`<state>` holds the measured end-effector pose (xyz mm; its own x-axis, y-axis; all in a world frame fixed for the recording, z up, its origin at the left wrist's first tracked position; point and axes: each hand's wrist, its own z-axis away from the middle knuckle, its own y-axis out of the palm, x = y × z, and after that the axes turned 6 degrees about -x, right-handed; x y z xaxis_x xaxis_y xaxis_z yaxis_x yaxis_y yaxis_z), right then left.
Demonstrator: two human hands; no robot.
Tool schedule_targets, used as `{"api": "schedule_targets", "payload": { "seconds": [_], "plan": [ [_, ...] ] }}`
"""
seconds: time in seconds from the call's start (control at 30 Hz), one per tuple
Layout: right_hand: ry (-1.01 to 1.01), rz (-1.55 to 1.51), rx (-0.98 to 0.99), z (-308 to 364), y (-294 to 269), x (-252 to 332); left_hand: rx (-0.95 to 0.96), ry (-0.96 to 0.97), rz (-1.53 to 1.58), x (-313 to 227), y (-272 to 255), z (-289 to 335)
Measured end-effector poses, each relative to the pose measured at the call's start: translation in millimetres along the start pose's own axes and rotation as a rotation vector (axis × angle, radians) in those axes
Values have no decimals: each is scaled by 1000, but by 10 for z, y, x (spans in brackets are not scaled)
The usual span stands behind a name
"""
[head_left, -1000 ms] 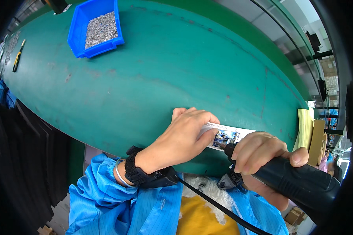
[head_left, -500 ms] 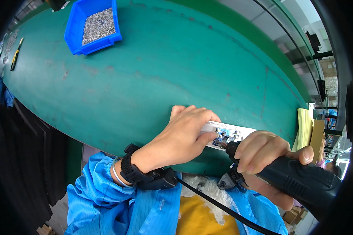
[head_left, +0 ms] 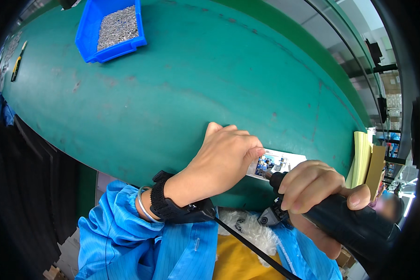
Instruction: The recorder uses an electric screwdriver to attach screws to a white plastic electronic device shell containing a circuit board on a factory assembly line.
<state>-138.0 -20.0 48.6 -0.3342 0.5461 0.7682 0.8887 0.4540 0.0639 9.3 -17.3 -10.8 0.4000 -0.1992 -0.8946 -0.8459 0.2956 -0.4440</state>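
Note:
A white plastic casing [head_left: 289, 160] with a circuit board [head_left: 269, 164] in it lies near the front edge of the table. My left hand [head_left: 226, 156] is closed at the casing's left end, thumb against the bent index finger; its other fingers curl down onto the table side. In my right hand [head_left: 312, 184] is a black electric screwdriver [head_left: 347, 219], fingers wrapped round its body. The screwdriver's tip points left and meets the board's lower right area. Whether a screw sits under the tip is too small to tell.
At the far left a blue bin [head_left: 89, 35] holds many small metal screws [head_left: 119, 29]. A yellow-and-black pen-like tool [head_left: 17, 63] lies on the green table [head_left: 186, 88] at the left edge. Yellowish sheets [head_left: 359, 156] and cardboard [head_left: 375, 168] stand at the right.
My left thumb has moved up off the board to the casing's end beside the index finger. The screwdriver stays at the board, shifted only slightly.

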Motion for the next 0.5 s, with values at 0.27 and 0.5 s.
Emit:
{"api": "schedule_targets", "payload": {
  "seconds": [0.27, 0.5],
  "plan": [
    [222, -103, -126, 45, 109, 127, 16, -21, 1, 21, -55, 55],
    [81, -89, -126, 31, 173, 69, -11, -9, 9, -2, -52, 86]
  ]
}}
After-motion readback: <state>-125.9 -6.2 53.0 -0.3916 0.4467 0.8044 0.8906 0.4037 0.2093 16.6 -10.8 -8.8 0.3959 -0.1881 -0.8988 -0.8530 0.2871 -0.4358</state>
